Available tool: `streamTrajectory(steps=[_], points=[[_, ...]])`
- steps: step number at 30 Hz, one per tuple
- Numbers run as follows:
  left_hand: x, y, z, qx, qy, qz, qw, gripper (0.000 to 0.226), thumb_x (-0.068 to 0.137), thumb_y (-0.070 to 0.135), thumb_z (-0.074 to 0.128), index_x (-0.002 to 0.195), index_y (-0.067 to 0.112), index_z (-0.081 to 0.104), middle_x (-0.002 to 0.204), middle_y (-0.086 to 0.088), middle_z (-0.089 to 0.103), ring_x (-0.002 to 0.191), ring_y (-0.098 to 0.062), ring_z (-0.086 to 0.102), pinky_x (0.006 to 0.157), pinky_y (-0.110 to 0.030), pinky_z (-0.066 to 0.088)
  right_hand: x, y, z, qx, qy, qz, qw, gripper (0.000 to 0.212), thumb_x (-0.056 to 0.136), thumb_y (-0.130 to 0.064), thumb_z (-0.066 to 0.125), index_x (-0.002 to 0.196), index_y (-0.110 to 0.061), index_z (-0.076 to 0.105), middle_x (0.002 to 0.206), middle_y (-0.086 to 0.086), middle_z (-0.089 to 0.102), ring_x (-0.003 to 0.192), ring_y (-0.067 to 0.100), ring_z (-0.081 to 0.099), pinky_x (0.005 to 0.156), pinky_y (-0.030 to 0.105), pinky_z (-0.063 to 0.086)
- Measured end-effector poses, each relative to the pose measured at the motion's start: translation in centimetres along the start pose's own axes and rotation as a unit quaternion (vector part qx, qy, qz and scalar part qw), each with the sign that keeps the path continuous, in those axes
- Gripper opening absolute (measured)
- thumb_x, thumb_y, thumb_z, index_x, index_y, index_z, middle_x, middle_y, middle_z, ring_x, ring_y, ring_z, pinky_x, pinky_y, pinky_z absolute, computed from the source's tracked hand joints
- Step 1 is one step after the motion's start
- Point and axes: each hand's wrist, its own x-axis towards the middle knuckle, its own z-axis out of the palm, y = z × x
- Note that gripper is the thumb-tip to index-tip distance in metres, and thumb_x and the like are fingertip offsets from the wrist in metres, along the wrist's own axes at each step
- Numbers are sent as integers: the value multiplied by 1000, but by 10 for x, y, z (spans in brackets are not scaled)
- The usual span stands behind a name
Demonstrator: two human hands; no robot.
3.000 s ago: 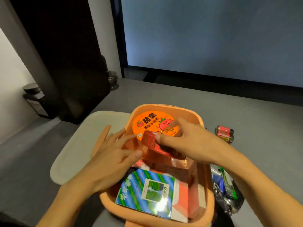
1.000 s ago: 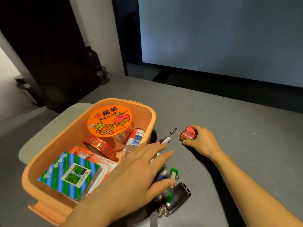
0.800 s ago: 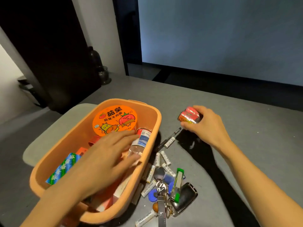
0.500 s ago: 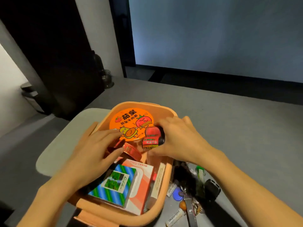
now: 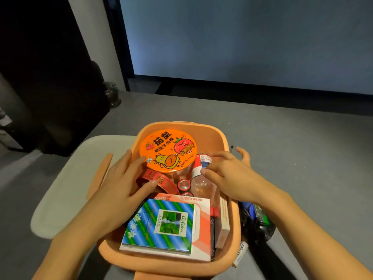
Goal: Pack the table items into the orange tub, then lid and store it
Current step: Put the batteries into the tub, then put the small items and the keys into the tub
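Head view: orange tub (image 5: 232,235) packed full, lidless; both hands, left (image 5: 121,190) and right (image 5: 228,174), open, holding nothing.

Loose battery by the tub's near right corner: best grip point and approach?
Pinch the battery across its middle, coming from above and from the right. It lies flat on the table, close against the orange tub wall, so the left side is blocked. A heap of keys sits just beyond its far end. The right hand is nearer.
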Motion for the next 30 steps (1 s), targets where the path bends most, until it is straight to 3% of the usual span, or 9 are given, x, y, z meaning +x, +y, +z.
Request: streamTrajectory(steps=[3, 5, 7, 10, 14, 21, 23, 27, 30], points=[[-2, 7, -5, 22, -3, 14, 1000, 86, 69, 82, 18, 141, 36, 22, 154, -2, 14, 142, -13, 4, 115, -47, 11, -7, 1, -5, 78, 89, -23, 993, 26, 95, -34, 44, 110, -24, 63, 116, -8, 64, 116, 8, 48, 111, 39, 6], [-2, 19, -8, 44, 5, 37, 998, 86, 72, 81, 19, 141, 31, 24, 154, 0, 15, 142, -15, 9, 115, -48, 15, -16, 13, -12, 123, 178, -7, 976, 28, 93, -28, 49, 118, -23, 60, 122, -7, 61, 114, 9, 50, 105, 27, 25], [-4, 41, -8, 38, 21, 61, 997, 83, 74, 81, 20, 142, 34, 21, 154, 10, 9, 141, -12, 9, 115, -44, 17, -31, 34, -18, 135, 207, 38, 968, 31, 92, -28, 51, 122, -22, 57, 127, -6, 57, 118, 9, 48, 95, 14, 28], [-13, 88, 4, 1, 21, 148, 989, 73, 78, 77, 23, 141, 39, 20, 147, 26, 4, 137, 3, 4, 112, -28, 13, -57, 78, -17, 121, 176, 108, 971, 34, 91, -29, 55, 124, -20, 56, 130, -1, 56, 120, 14, 48, 87, 9, 26], [-31, 153, 43, -71, -34, 234, 969, 65, 83, 65, 31, 140, 37, 23, 149, 23, 11, 136, 6, 8, 109, -9, 5, -89, 127, 1, 129, 94, 154, 975, 43, 87, -37, 59, 127, -24, 53, 131, -2, 55, 120, 13, 49, 92, 18, 33], [-39, 202, 95, 55, -3, 136, 989, 69, 91, 54, 31, 143, 29, -7, 154, 12, -7, 140, -2, -7, 102, -12, -10, -100, 161, 22, 207, -5, 124, 970, 56, 79, -45, 66, 130, -29, 50, 131, -4, 56, 117, 8, 51, 98, 25, 39], [-40, 210, 95, 49, 10, 114, 992, 69, 91, 49, 38, 145, 25, 4, 155, 7, 6, 141, -5, 4, 103, -13, -2, -96, 158, 25, 209, -22, 97, 973, 64, 74, -55, 64, 132, -35, 45, 133, -8, 52, 120, 7, 47, 104, 34, 34], [-49, 222, 95, 53, 53, 97, 992, 65, 75, 34, 71, 129, 7, 49, 132, -10, 52, 119, -23, 52, 92, -35, 42, -83, 135, 43, 163, -34, 59, 984, 83, 64, -74, 55, 136, -40, 33, 135, -10, 49, 124, 12, 40, 93, 31, 18], [-53, 225, 108, -22, 41, 101, 994, 65, 81, 40, 63, 137, 24, 33, 139, 8, 38, 128, -8, 37, 103, -15, 25, -74, 129, 56, 176, -7, 80, 981, 77, 69, -54, 65, 136, -35, 33, 120, -7, 53, 114, 12, 47, 89, 32, 21]])
